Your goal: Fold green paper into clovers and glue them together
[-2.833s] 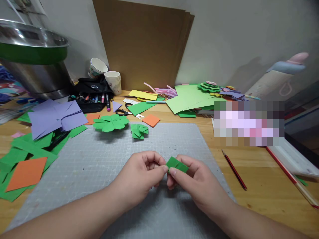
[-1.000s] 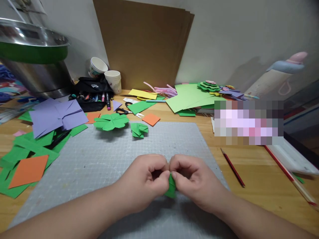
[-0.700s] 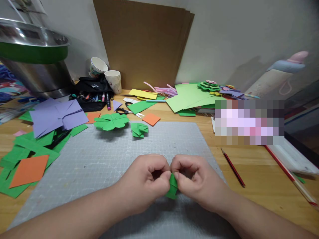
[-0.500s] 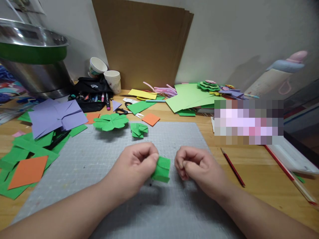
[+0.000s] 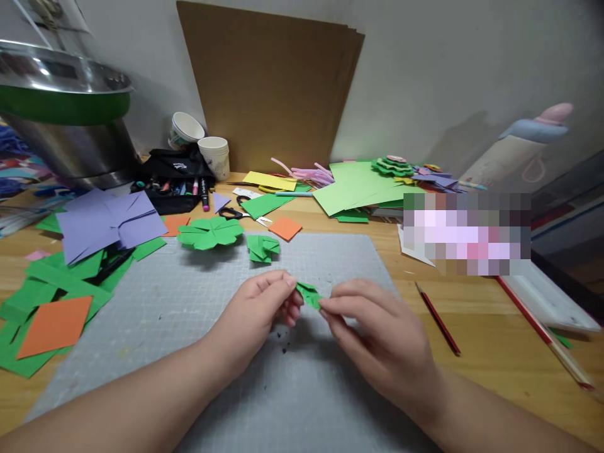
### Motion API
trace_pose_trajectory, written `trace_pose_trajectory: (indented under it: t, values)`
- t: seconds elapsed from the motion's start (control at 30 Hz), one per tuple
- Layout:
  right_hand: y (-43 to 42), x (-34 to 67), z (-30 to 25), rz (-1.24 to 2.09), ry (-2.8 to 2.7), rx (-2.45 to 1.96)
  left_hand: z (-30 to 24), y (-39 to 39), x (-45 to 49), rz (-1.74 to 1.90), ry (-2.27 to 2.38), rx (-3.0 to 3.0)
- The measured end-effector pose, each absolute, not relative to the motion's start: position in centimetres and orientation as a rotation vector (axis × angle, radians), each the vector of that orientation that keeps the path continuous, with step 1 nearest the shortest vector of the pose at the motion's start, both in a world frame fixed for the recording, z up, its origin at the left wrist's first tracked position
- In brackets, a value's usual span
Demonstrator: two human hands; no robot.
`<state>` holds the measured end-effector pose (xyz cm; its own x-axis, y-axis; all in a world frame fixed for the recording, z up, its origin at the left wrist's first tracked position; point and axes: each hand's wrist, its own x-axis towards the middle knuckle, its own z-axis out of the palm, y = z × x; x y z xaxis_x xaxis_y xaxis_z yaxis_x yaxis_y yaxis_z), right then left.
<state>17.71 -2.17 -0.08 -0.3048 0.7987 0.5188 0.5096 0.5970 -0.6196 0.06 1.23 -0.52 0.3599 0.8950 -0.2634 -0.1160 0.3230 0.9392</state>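
A small folded piece of green paper (image 5: pixel 309 294) is held in the air between my two hands, seen nearly edge-on. My left hand (image 5: pixel 264 302) pinches its left end between thumb and fingers. At its right end, the thumb and index finger of my right hand (image 5: pixel 377 333) grip it. Below lies a grey cutting mat (image 5: pixel 198 390). Beyond my hands, a green folded paper flower (image 5: pixel 210 233) and a smaller green folded paper piece (image 5: pixel 263 248) sit at the mat's far edge.
Green paper pieces, an orange square (image 5: pixel 54 327) and folded purple paper (image 5: pixel 111 223) lie at left. Scissors (image 5: pixel 233 214), a black pencil case (image 5: pixel 174 176) and paper cups (image 5: pixel 214 157) stand behind. A pencil (image 5: pixel 438 321) lies at right; brown boards (image 5: pixel 278 88) lean on the wall.
My right hand has moved left and taken hold of the green paper's right end. The paper has tilted from showing its face to nearly edge-on.
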Motion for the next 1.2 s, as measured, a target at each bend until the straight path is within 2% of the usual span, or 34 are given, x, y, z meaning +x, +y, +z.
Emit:
trace_pose_trajectory:
  t: [0.17,0.27,0.4,0.67,0.83,1.2]
  values:
    - [-1.5,17.1,-0.6,1.041,-1.269,-1.361,-0.6,1.3,0.1,0.93,1.011,1.074]
    - [-1.3,16.9,-1.1,1.356,-1.035,-1.339,-0.5,1.3,0.1,0.854,1.033,1.114]
    - [-1.2,16.7,-1.3,1.603,-0.9,-1.27,-0.5,1.4,0.1,0.793,1.037,1.053]
    - [-1.4,16.7,-1.2,1.595,-0.957,-1.27,-0.4,1.4,0.3,0.827,0.964,0.98]
    - [-1.6,16.5,-0.7,1.512,-1.092,-1.274,-0.5,1.3,0.2,0.852,1.014,1.138]
    - [-1.5,16.7,-1.0,1.542,-1.106,-1.249,-0.8,0.9,0.3,0.689,1.007,1.251]
